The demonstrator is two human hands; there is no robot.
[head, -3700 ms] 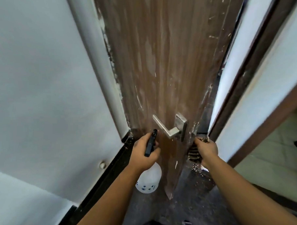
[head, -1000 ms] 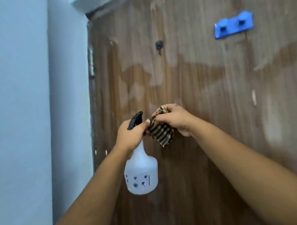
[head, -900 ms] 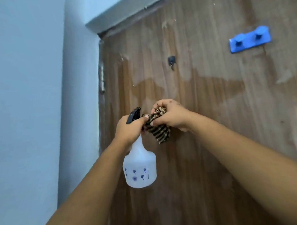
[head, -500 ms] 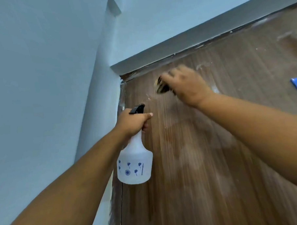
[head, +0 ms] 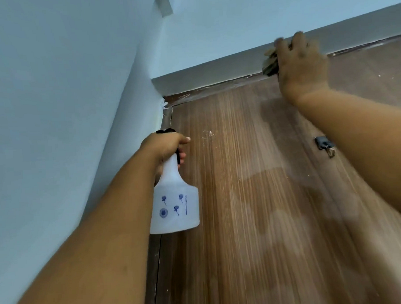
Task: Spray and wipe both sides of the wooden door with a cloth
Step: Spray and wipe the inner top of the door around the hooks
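Wooden door [head: 254, 207] fills the lower right of my view, its brown grain marked with darker damp patches and pale smears. I see the right arm stretched up and across to the door's top edge, where the right hand [head: 300, 62] presses a bunched checked cloth [head: 270, 65] against the door beside the grey frame [head: 214, 75]; the fingers are blurred, but they wrap over the cloth and hold it. My left arm rises from the lower left, and the left hand [head: 165, 147] is clenched around the neck of a white spray bottle [head: 175, 203], which hangs upright close to the door's hinge-side edge. I see its black trigger head [head: 166, 131] just above the knuckles. A small metal hook [head: 325, 146] is fixed to the door beneath the right forearm.
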